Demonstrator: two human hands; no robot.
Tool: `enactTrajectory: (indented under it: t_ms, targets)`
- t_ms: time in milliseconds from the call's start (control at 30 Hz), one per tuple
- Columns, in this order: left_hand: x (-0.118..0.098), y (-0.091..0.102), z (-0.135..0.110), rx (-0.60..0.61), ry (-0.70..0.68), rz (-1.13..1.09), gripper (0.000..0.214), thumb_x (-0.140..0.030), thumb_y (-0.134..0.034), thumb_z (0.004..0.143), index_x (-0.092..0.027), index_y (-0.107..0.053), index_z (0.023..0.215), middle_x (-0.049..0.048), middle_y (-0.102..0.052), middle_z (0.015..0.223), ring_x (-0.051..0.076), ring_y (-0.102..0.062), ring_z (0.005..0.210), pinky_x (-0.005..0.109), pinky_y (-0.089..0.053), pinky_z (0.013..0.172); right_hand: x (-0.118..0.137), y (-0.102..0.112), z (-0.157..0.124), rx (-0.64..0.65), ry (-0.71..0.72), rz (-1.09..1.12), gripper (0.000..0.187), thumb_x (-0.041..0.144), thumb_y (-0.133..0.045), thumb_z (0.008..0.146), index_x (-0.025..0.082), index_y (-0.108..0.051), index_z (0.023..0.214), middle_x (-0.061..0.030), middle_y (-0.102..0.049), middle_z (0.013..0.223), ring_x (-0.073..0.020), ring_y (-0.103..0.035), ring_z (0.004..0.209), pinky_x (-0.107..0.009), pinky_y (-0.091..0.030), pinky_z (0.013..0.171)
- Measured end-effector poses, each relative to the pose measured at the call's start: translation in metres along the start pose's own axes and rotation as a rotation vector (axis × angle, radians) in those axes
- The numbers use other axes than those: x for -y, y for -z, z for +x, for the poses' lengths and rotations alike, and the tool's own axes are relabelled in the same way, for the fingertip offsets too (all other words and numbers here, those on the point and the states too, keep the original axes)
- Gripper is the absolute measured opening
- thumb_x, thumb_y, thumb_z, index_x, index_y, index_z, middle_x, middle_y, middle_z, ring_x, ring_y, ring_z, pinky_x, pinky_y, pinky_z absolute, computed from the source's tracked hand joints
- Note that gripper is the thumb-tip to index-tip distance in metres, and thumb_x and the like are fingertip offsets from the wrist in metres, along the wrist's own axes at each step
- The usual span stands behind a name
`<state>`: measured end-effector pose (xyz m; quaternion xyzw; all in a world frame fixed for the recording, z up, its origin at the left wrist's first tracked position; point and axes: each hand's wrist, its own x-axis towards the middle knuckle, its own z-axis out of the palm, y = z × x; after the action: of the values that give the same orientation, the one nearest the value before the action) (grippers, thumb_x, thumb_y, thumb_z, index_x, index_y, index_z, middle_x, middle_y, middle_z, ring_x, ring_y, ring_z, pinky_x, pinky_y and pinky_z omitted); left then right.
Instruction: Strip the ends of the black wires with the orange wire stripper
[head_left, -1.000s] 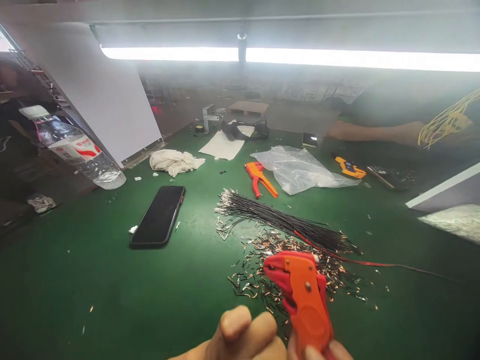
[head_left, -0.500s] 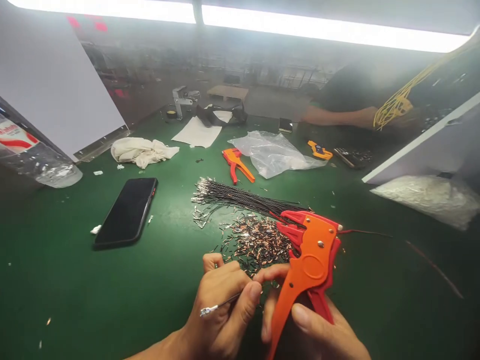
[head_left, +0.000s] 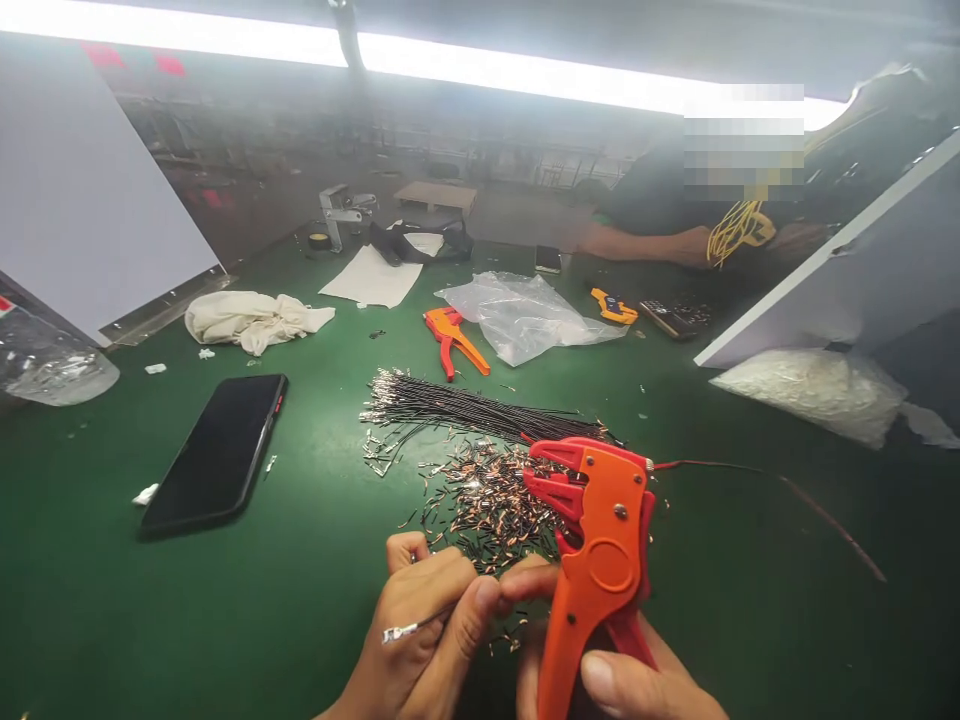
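Observation:
My left hand (head_left: 431, 625) is closed on a short black wire (head_left: 431, 620) with a silver crimped terminal on its near end. Its thumb tip meets an outstretched finger of my right hand (head_left: 637, 685). That hand holds an orange and red wire stripper (head_left: 600, 560) upright, its red jaws pointing left with a gap between them. Beyond the jaws lies a bundle of black wires (head_left: 480, 405) with silver terminals at the left ends. Between the bundle and my hands spreads a heap of cut wire bits (head_left: 487, 490), black insulation and copper. The wire's other end is hidden.
A black phone (head_left: 217, 450) lies at left, near a white cloth (head_left: 255, 318). Farther back are a second wire stripper (head_left: 454, 340), a clear plastic bag (head_left: 529, 315) and a yellow-blue tool (head_left: 613, 306). Another person's arm (head_left: 649, 245) is behind, by yellow wires (head_left: 739, 230).
The whole view has shifted, so the table things appear farther left and slightly lower. Both hands keep the same holds on the wire and the wire stripper.

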<state>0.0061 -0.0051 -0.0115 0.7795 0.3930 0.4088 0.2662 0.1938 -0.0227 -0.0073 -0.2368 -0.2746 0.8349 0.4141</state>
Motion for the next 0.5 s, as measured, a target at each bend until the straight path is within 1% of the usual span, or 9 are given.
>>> enactTrajectory:
  t_ms: [67, 167, 200, 267, 333, 367, 400, 433, 500]
  targets:
    - [0.001, 0.000, -0.001, 0.021, 0.009, -0.023, 0.030, -0.015, -0.036, 0.104, -0.020, -0.046, 0.076, -0.0079, -0.046, 0.064, 0.010, -0.043, 0.058, 0.033, -0.030, 0.070, 0.000, 0.000, 0.001, -0.013, 0.045, -0.012, 0.040, 0.036, -0.076, 0.081, 0.016, -0.071, 0.115, -0.0059, -0.078, 0.085, -0.0149, -0.072, 0.065, -0.024, -0.049, 0.062]
    - [0.002, 0.001, -0.003, 0.029, 0.029, -0.060, 0.033, -0.021, -0.037, 0.104, -0.021, -0.043, 0.072, -0.0073, -0.045, 0.062, 0.010, -0.042, 0.057, 0.033, -0.032, 0.070, 0.002, -0.001, 0.002, -0.031, 0.071, 0.022, 0.033, 0.035, -0.074, 0.082, 0.016, -0.074, 0.109, -0.0051, -0.076, 0.099, -0.0136, -0.073, 0.065, -0.023, -0.053, 0.061]
    - [0.002, 0.001, -0.003, 0.020, 0.045, -0.077, 0.034, -0.023, -0.037, 0.105, -0.021, -0.044, 0.071, -0.0066, -0.045, 0.062, 0.011, -0.042, 0.058, 0.033, -0.033, 0.069, 0.002, -0.001, 0.002, -0.024, 0.071, 0.029, 0.031, 0.035, -0.073, 0.083, 0.016, -0.074, 0.108, -0.0051, -0.077, 0.097, -0.0133, -0.073, 0.065, -0.022, -0.053, 0.061]
    - [0.003, 0.002, -0.002, -0.008, 0.096, -0.115, 0.039, -0.029, -0.037, 0.105, -0.021, -0.051, 0.069, -0.0040, -0.050, 0.062, 0.013, -0.045, 0.062, 0.032, -0.036, 0.067, 0.003, 0.000, 0.003, 0.001, 0.069, 0.021, 0.030, 0.035, -0.071, 0.085, 0.018, -0.073, 0.109, -0.0043, -0.077, 0.086, -0.0129, -0.072, 0.066, -0.021, -0.053, 0.062]
    - [0.006, 0.004, 0.001, -0.057, 0.184, -0.174, 0.044, -0.034, -0.040, 0.103, -0.021, -0.057, 0.065, -0.0011, -0.053, 0.059, 0.015, -0.047, 0.063, 0.030, -0.038, 0.061, 0.003, 0.002, 0.003, 0.024, 0.086, -0.037, 0.029, 0.037, -0.069, 0.087, 0.019, -0.073, 0.110, -0.0031, -0.075, 0.075, -0.0135, -0.072, 0.067, -0.022, -0.052, 0.064]
    - [0.007, 0.006, 0.003, -0.081, 0.238, -0.220, 0.047, -0.037, -0.043, 0.102, -0.021, -0.060, 0.062, -0.0003, -0.052, 0.056, 0.015, -0.047, 0.061, 0.029, -0.038, 0.056, 0.004, 0.003, 0.003, 0.030, 0.093, -0.078, 0.030, 0.038, -0.069, 0.087, 0.020, -0.072, 0.111, -0.0024, -0.073, 0.073, -0.0140, -0.072, 0.067, -0.023, -0.052, 0.065]
    - [0.007, 0.008, 0.006, -0.103, 0.297, -0.277, 0.049, -0.040, -0.045, 0.101, -0.020, -0.062, 0.059, 0.0000, -0.051, 0.054, 0.014, -0.046, 0.056, 0.028, -0.037, 0.052, 0.003, 0.004, 0.003, 0.026, 0.096, -0.118, 0.032, 0.039, -0.070, 0.086, 0.021, -0.072, 0.112, -0.0022, -0.073, 0.079, -0.0140, -0.072, 0.067, -0.023, -0.052, 0.065]
    - [0.008, 0.010, 0.009, -0.124, 0.350, -0.346, 0.050, -0.042, -0.049, 0.099, -0.019, -0.064, 0.057, -0.0004, -0.049, 0.051, 0.012, -0.043, 0.051, 0.027, -0.035, 0.047, 0.003, 0.004, 0.003, 0.016, 0.101, -0.160, 0.033, 0.040, -0.071, 0.085, 0.022, -0.072, 0.113, -0.0029, -0.073, 0.089, -0.0139, -0.072, 0.067, -0.024, -0.052, 0.064]
    - [0.007, 0.017, 0.017, -0.188, 0.445, -0.484, 0.049, -0.047, -0.056, 0.095, -0.018, -0.067, 0.057, -0.0012, -0.046, 0.050, 0.010, -0.040, 0.044, 0.025, -0.032, 0.042, 0.002, 0.003, 0.002, 0.006, 0.111, -0.222, 0.034, 0.042, -0.074, 0.082, 0.021, -0.074, 0.109, -0.0046, -0.070, 0.102, -0.0132, -0.070, 0.068, -0.025, -0.050, 0.063]
